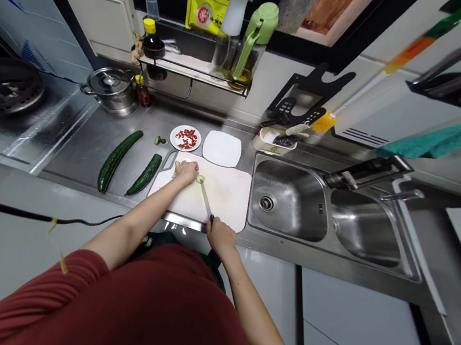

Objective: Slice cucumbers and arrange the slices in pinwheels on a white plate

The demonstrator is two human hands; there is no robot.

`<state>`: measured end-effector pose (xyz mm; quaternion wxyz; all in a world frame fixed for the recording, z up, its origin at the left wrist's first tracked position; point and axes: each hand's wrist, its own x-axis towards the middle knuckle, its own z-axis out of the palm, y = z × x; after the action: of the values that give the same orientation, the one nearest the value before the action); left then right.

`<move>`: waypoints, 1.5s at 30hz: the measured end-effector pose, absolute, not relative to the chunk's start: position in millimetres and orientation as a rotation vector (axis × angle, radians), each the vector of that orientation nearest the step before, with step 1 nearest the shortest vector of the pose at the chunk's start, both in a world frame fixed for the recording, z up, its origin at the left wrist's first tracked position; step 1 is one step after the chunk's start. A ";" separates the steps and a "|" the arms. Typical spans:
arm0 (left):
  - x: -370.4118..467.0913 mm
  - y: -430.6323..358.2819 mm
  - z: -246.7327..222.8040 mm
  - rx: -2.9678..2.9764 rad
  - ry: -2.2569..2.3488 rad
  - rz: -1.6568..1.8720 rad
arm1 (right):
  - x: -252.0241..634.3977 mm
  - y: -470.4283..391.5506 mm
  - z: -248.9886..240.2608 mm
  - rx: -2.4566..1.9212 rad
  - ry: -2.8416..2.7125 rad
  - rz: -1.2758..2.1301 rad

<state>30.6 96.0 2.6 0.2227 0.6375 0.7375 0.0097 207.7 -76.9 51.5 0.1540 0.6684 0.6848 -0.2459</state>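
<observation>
My left hand rests on the white cutting board, fingers curled down over a piece of cucumber. Most of that piece is hidden; a bit of green shows at the hand's left side. Right beside this hand lies a pale green cucumber slice, at the tip of the knife. My right hand is wrapped round the knife's black handle at the board's front edge. Left of the board lie a whole cucumber and a shorter cut cucumber.
Behind the board stand a plate of red diced pieces and a white plate, with small cucumber ends nearby. A steel pot stands at the back left. To the right is a double sink. Bottles line a wall shelf.
</observation>
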 end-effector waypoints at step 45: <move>37.4 80.4 1.4 1.760 1.976 0.026 | 216.6 -84.0 49.8 1.951 1.973 -0.738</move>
<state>37.4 80.4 1.4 0.2451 0.6450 0.7238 0.0096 216.6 -84.0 49.8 0.1348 0.6732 0.6810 -0.2546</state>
